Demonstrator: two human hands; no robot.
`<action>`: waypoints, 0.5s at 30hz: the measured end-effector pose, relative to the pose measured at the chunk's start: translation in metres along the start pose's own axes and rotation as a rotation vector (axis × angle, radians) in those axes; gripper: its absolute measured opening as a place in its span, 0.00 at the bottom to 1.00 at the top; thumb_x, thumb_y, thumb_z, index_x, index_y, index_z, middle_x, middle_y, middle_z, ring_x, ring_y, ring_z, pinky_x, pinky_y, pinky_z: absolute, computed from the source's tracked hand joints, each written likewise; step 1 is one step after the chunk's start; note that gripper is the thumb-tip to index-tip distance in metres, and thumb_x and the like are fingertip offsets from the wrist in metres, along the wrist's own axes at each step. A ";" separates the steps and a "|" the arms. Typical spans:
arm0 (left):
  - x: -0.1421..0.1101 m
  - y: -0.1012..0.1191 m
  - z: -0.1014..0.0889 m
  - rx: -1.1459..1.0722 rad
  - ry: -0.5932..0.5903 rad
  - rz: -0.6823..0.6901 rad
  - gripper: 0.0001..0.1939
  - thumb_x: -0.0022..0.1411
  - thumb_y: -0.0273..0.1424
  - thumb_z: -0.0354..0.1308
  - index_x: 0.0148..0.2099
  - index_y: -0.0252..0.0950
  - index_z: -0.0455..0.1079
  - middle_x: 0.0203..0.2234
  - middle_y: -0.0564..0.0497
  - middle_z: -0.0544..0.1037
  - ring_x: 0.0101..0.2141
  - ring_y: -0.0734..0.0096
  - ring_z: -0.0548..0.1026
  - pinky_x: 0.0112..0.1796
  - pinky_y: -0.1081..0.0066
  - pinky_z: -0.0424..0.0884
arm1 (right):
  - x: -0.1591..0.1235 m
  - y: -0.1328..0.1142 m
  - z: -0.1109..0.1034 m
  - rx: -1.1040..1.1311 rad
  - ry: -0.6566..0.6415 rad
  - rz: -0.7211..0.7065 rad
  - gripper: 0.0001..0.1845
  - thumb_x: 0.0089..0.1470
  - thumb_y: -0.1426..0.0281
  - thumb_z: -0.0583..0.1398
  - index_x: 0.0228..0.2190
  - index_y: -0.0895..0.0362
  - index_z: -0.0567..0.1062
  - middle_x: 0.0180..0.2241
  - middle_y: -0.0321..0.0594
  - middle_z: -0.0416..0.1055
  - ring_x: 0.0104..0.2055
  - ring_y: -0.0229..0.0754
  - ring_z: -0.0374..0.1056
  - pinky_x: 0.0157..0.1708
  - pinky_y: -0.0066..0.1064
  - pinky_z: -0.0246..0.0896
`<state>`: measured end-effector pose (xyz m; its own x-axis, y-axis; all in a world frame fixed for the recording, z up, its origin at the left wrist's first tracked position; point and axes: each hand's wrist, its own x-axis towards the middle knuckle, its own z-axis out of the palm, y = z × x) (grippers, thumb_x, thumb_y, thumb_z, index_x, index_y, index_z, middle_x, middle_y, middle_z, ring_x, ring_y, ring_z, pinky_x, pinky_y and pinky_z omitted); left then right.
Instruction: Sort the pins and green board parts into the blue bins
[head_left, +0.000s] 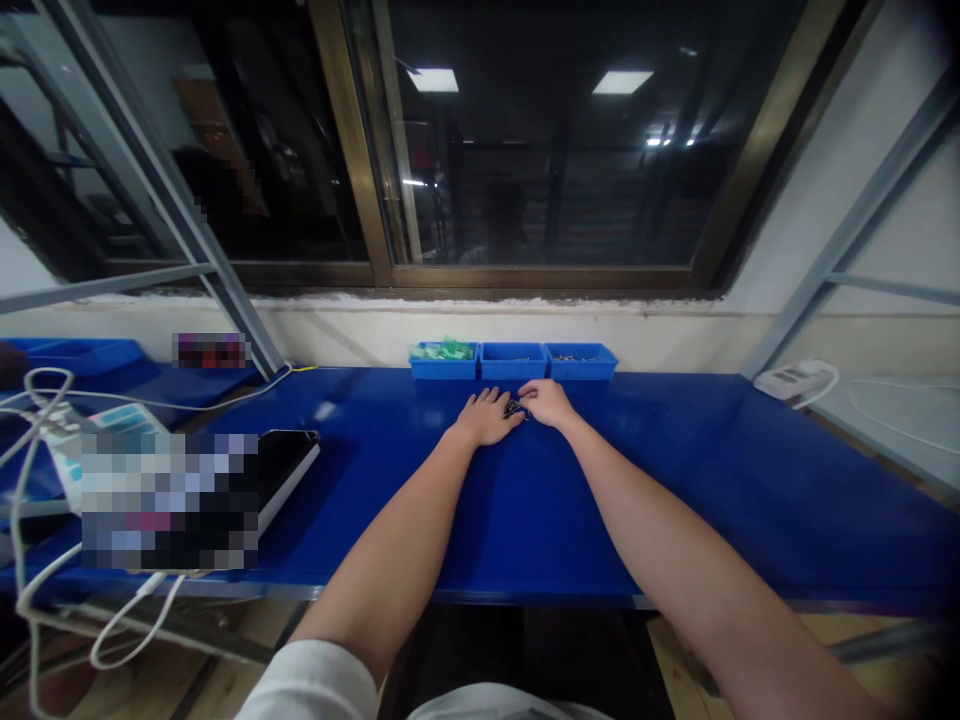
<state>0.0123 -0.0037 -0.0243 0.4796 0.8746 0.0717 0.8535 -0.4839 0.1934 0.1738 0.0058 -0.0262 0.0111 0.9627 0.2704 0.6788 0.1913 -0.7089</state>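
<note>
A small pile of thin dark and silvery metal pieces (513, 408), too small to name, lies on the blue tabletop (540, 500) between my hands. My left hand (486, 418) rests flat at the pile's left side, fingers stretched out and thumb pointing right. On the other side, my right hand (549, 403) has its fingers curled together at the pile's edge; whatever they pinch is hidden. Just beyond stand three blue bins: the left bin (444, 368) holds green-and-white packets, the middle bin (513, 369) shows little inside, and the right bin (581, 369) contains small metal bits.
A black device with a white edge (292, 470) sits on the left among white cables (34, 480). A white power strip (795, 379) lies at the far right. Grey metal posts (240, 320) rise at the table's back, before a window (540, 150).
</note>
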 end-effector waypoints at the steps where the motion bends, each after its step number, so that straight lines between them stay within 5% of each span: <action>1: 0.000 0.000 0.000 -0.002 0.005 0.001 0.39 0.58 0.55 0.34 0.63 0.35 0.49 0.61 0.40 0.50 0.61 0.52 0.47 0.56 0.52 0.45 | 0.001 0.001 0.001 0.025 0.001 0.017 0.11 0.40 0.75 0.60 0.31 0.58 0.77 0.30 0.40 0.75 0.33 0.39 0.70 0.37 0.28 0.63; 8: 0.002 -0.002 0.003 -0.025 0.086 0.000 0.37 0.57 0.54 0.40 0.60 0.35 0.54 0.59 0.39 0.56 0.59 0.52 0.52 0.55 0.51 0.49 | 0.007 0.008 0.003 0.287 0.072 0.040 0.10 0.39 0.73 0.61 0.30 0.59 0.75 0.29 0.42 0.74 0.32 0.39 0.70 0.36 0.31 0.63; 15: -0.001 0.005 -0.011 -0.098 0.387 0.108 0.22 0.61 0.45 0.45 0.48 0.35 0.67 0.42 0.44 0.74 0.44 0.64 0.71 0.45 0.67 0.64 | 0.000 -0.009 0.003 0.600 0.070 -0.009 0.11 0.38 0.69 0.62 0.29 0.59 0.73 0.25 0.39 0.72 0.27 0.37 0.67 0.29 0.30 0.62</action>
<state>0.0142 -0.0068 -0.0124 0.4369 0.7753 0.4562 0.7700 -0.5845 0.2558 0.1659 0.0051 -0.0215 0.0697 0.9495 0.3061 0.1470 0.2937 -0.9445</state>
